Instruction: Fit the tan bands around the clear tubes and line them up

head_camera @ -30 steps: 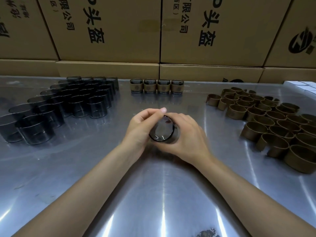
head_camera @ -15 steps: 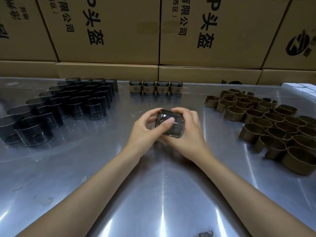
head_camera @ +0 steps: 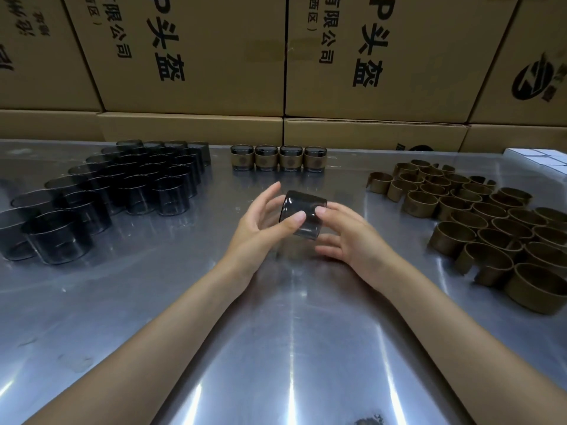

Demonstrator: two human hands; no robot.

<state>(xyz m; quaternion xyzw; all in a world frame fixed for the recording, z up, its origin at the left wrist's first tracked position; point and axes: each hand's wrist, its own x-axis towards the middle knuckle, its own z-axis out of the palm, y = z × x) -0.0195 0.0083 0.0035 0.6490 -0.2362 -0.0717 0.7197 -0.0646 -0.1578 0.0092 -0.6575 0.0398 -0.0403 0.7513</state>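
The clear tube [head_camera: 302, 216], gripped by both hands, has tilted upright since a second ago.

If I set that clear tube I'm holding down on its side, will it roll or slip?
The tube is a smooth round cylinder, so on its side it would likely roll on the shiny metal table. Its glossy wall probably slips under a light grip. The other tubes stand on end, which looks steadier.
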